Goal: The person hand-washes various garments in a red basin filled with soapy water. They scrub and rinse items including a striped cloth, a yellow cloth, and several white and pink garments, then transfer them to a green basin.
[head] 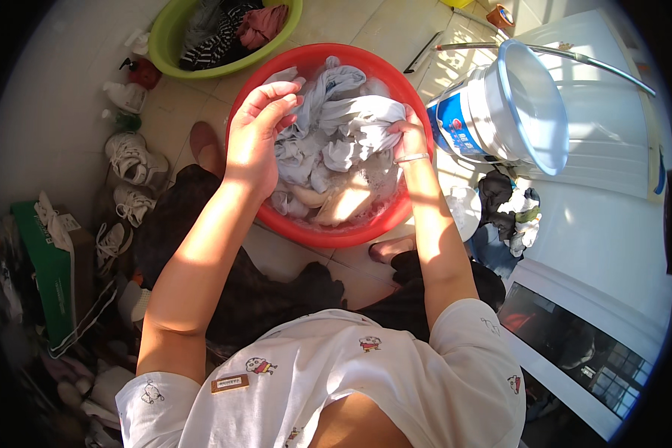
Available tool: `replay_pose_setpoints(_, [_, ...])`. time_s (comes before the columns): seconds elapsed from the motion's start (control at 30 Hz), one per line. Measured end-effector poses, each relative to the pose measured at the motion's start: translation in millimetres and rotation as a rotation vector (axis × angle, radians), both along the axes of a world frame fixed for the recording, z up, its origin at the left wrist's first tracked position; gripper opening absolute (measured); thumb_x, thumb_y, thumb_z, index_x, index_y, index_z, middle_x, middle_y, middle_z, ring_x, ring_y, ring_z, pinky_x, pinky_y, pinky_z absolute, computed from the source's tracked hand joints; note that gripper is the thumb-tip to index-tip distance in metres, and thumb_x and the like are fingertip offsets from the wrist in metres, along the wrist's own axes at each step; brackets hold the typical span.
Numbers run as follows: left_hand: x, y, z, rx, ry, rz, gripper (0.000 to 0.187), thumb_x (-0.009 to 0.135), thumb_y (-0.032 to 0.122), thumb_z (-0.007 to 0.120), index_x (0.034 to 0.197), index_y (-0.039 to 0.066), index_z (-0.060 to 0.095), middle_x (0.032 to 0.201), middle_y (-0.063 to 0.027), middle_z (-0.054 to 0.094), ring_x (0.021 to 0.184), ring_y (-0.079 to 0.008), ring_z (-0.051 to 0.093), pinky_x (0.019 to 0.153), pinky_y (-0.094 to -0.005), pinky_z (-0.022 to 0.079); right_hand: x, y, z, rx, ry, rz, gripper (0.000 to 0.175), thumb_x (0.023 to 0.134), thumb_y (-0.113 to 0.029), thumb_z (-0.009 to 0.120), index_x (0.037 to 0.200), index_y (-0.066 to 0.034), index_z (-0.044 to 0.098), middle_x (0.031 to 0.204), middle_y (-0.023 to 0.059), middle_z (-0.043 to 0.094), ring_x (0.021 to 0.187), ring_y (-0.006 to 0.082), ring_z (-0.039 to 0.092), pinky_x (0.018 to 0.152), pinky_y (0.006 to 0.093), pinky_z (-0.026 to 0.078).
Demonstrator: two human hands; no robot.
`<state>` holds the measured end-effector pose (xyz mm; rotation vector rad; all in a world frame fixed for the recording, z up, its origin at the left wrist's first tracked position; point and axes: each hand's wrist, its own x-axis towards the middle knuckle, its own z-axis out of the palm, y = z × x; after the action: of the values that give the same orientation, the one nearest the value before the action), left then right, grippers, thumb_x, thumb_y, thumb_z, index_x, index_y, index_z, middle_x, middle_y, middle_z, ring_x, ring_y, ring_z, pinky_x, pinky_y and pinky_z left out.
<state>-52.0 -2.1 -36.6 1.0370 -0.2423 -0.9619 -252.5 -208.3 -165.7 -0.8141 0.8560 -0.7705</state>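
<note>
A red plastic basin stands on the tiled floor before me, holding sudsy water and white wet laundry. In my right hand, at the basin's right side, is the bunched end of a white cloth garment. My left hand is raised over the left rim, fingers curled and apart, with nothing visible in it. Below that hand lie more white clothes in the suds. Near the basin's front, a pale board-like piece sits partly under water; what it is I cannot tell.
A green basin of dark and pink clothes stands at the upper left. Bottles and sneakers line the left wall, near a green shoebox. On the right are a pale blue basin on a white bucket and piled clothes.
</note>
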Motion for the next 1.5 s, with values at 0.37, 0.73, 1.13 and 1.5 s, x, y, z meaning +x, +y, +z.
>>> replay_pose_setpoints(0.37, [-50.8, -40.2, -83.9, 0.315, -0.445, -0.540, 0.086, 0.075, 0.029, 0.086, 0.143, 0.003, 0.041, 0.147, -0.0163, 0.043, 0.141, -0.0256, 0.036, 0.115, -0.0368, 0.031, -1.8, -16.3, 124.9, 0.033, -0.515, 0.080, 0.046, 0.081, 0.006, 0.043, 0.127, 0.0009, 0.046, 0.113, 0.0214, 0.065, 0.106, 0.0365, 0.064, 0.098, 0.0547, 0.051])
replay_pose_setpoints(0.73, [-52.4, -41.1, -115.0, 0.208, -0.051, -0.461, 0.037, 0.100, 0.027, 0.056, 0.133, 0.010, 0.058, 0.126, 0.0011, 0.063, 0.110, -0.0116, 0.057, 0.096, -0.0300, 0.042, -6.6, -15.6, 111.7, -0.169, -0.120, 0.121, 0.036, 0.083, 0.006, 0.050, 0.119, 0.0039, 0.054, 0.109, 0.0162, 0.065, 0.101, 0.0271, 0.065, 0.091, 0.0379, 0.055])
replay_pose_setpoints(1.13, [-15.5, -23.5, -197.7, 0.516, -1.076, -0.329, 0.065, 0.087, 0.018, 0.068, 0.146, 0.013, 0.042, 0.147, -0.0179, 0.045, 0.135, -0.0331, 0.044, 0.112, -0.0410, 0.035, -90.6, 45.3, -93.6, -0.803, 0.953, 0.128, 0.069, 0.081, -0.012, 0.071, 0.144, -0.0062, 0.044, 0.140, 0.0214, 0.053, 0.130, 0.0362, 0.051, 0.107, 0.0402, 0.043])
replay_pose_setpoints(1.5, [-42.5, -26.8, -286.7, 0.359, -2.087, -0.991, 0.083, 0.078, 0.018, 0.071, 0.152, 0.030, 0.036, 0.160, 0.0031, 0.032, 0.148, -0.0158, 0.027, 0.120, -0.0537, 0.018, -70.4, 84.7, -151.6, -0.908, 1.281, 1.063, 0.085, 0.082, -0.019, 0.072, 0.155, -0.0270, 0.028, 0.161, 0.0100, 0.027, 0.146, 0.0313, 0.031, 0.113, 0.0474, 0.035])
